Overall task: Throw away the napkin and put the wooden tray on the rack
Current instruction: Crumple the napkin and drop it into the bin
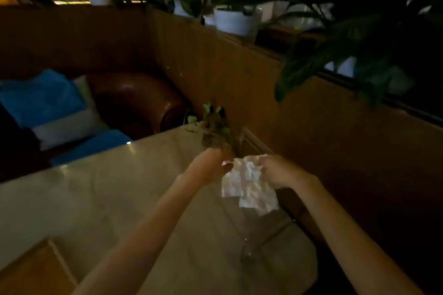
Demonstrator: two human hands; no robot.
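A crumpled white napkin [249, 184] hangs spread between my two hands above the far right part of the pale table [96, 199]. My left hand [211, 167] pinches its upper left edge. My right hand [278, 170] grips its upper right corner. The napkin's lower part droops toward the table. A wooden tray [33, 270] shows its corner at the bottom left of the table, near me.
A small plant decoration [213, 127] stands at the table's far edge just beyond my hands. A wooden partition wall [239, 74] runs along the right, topped with potted plants [235, 21]. A brown leather seat [134, 103] with blue-and-white cushions [45, 103] lies beyond the table.
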